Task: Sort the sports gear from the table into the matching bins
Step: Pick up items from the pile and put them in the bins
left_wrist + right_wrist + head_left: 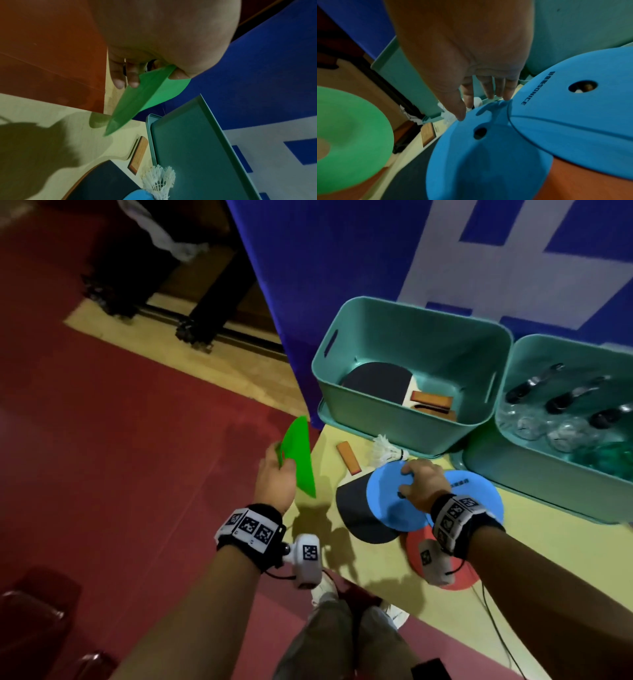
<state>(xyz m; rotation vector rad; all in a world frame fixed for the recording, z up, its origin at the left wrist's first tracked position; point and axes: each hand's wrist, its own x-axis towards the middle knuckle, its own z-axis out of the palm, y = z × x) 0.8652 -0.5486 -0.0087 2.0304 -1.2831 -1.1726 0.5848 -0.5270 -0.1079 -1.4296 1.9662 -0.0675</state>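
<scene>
We are partway through sorting: paddles are lying in the left teal bin (pixel 407 344), our left hand (pixel 274 479) is gripping a green disc (pixel 299 455), our right hand (pixel 423 484) is resting flat-fingered on a blue disc (pixel 385 503), while a paddle (pixel 356 517), shuttlecock (pixel 387 453) and "BANSONICE"-looking second blue disc (pixel 573 121) are waiting on the surface (pixel 534 542).

Pale yellow table (pixel 534 546), two teal bins (pixel 407 405) on lids, paddle (pixel 356 508), red disc (pixel 462 580), shuttlecock (pixel 387 451)
</scene>
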